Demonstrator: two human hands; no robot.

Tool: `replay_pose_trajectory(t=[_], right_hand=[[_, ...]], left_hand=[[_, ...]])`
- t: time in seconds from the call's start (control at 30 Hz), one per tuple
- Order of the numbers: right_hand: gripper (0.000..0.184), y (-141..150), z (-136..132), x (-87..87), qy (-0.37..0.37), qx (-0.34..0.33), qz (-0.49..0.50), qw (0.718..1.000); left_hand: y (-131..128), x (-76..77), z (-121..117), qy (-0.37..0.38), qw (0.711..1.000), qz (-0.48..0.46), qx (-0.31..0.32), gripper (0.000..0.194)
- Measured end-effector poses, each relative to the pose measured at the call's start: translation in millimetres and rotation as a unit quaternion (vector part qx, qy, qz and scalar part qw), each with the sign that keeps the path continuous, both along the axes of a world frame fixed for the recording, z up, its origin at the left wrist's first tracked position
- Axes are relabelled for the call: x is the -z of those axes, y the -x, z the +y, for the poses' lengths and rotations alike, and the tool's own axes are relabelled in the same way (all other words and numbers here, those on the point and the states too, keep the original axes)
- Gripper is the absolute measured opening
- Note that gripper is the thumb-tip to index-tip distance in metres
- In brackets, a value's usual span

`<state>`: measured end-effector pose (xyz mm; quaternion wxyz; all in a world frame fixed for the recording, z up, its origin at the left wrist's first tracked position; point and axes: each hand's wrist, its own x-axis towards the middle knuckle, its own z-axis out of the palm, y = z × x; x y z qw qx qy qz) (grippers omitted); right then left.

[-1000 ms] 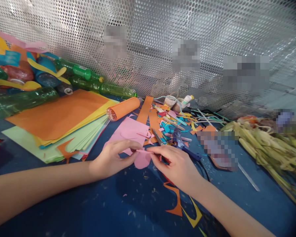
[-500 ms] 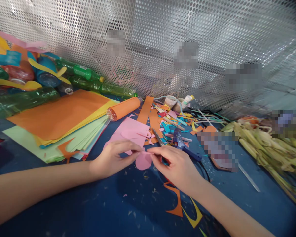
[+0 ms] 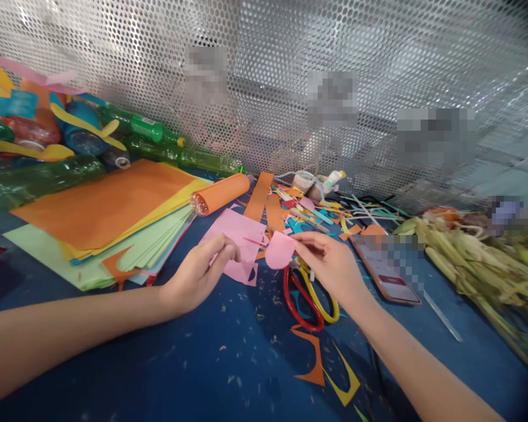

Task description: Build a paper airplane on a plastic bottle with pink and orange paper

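In the head view, the right hand (image 3: 330, 264) was clamped on a small pink paper piece (image 3: 280, 250), its thumb and forefinger pinching the right-hand edge. The piece — straight along the top, rounded below — was held near the middle of the scene, just beside the right edge of a larger pink sheet (image 3: 237, 237). The left hand (image 3: 191, 278) stood to the left with curled fingers, its thumb and forefinger close together in front of the sheet; whether the tips met could not be told. Scissors (image 3: 320, 316) with one red and one yellow handle lay on the blue table (image 3: 180, 363) below the right hand, and an orange scrap (image 3: 317, 360) and a yellow scrap (image 3: 348, 387) lay nearer the viewer. To the right were a phone (image 3: 391, 275) and a heap of pale green husks (image 3: 457, 252). To the left lay a stack of coloured paper (image 3: 114, 202) topped by an orange sheet, and beside it an orange-wrapped bottle (image 3: 224, 192). Green bottles (image 3: 206, 160) lay behind these, before a perforated metal panel (image 3: 264, 88).
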<state>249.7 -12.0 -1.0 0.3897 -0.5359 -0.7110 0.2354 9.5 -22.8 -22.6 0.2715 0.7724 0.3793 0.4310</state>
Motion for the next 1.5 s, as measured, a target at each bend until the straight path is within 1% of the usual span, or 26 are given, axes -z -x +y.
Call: replay_pose_trajectory(t=[0.1, 0.23, 0.3, 0.37, 0.47, 0.53, 0.63, 0.73, 0.83, 0.93, 1.07, 1.2, 1.33, 1.5], right_hand=[[0.015, 3.5, 0.0, 4.2, 0.011, -0.017, -0.037, 0.999], [0.017, 12.9, -4.2, 13.3, -0.028, -0.030, -0.109, 0.993], [0.017, 15.4, -4.8, 19.3, -0.054, -0.027, -0.143, 0.988], [0.016, 15.7, -3.9, 25.0, -0.083, -0.027, -0.178, 0.980], [0.017, 14.3, -1.8, 29.6, -0.120, -0.036, -0.221, 0.967], [0.023, 14.4, -1.4, 29.4, -0.140, -0.039, -0.244, 0.959], [0.032, 16.7, -2.7, 26.4, -0.153, -0.063, -0.299, 0.940], [0.036, 19.4, -4.1, 24.2, -0.149, -0.102, -0.358, 0.916], [0.036, 20.1, -4.1, 24.6, -0.142, -0.122, -0.378, 0.907], [0.037, 19.9, -3.9, 25.3, -0.139, -0.122, -0.376, 0.908], [0.037, 21.2, -5.2, 24.4, -0.140, -0.126, -0.368, 0.911], [0.037, 21.7, -5.9, 25.2, -0.137, -0.124, -0.362, 0.914], [0.038, 20.0, -4.6, 28.0, -0.142, -0.131, -0.363, 0.911], [0.035, 19.6, -4.3, 28.6, -0.161, -0.123, -0.336, 0.920]], left_hand=[[-0.6, -1.1, 0.8, -0.041, 0.998, 0.053, 0.017, 0.021], [-4.4, -0.2, 0.2, -0.097, 0.987, 0.114, 0.061, 0.019], [-6.4, 1.3, -0.1, -0.118, 0.981, 0.139, 0.070, 0.017], [-7.2, 3.6, 0.6, -0.128, 0.976, 0.170, 0.053, 0.016], [-5.9, 8.9, 4.5, -0.123, 0.965, 0.233, -0.002, 0.027], [-4.3, 13.2, 7.7, -0.114, 0.954, 0.275, -0.033, 0.033], [-2.8, 18.3, 10.0, -0.102, 0.944, 0.310, -0.052, 0.039], [-2.8, 18.6, 9.2, -0.103, 0.943, 0.312, -0.057, 0.042], [-2.9, 15.1, 7.9, -0.099, 0.945, 0.306, -0.058, 0.041], [-2.3, 12.8, 7.8, -0.095, 0.943, 0.315, -0.053, 0.039], [-1.5, 15.3, 8.3, -0.094, 0.939, 0.326, -0.065, 0.037], [-1.7, 16.4, 8.8, -0.088, 0.937, 0.334, -0.050, 0.037], [-1.9, 12.6, 9.2, -0.087, 0.944, 0.314, -0.046, 0.036], [-0.8, 12.6, 11.2, -0.066, 0.958, 0.272, -0.061, 0.034]])
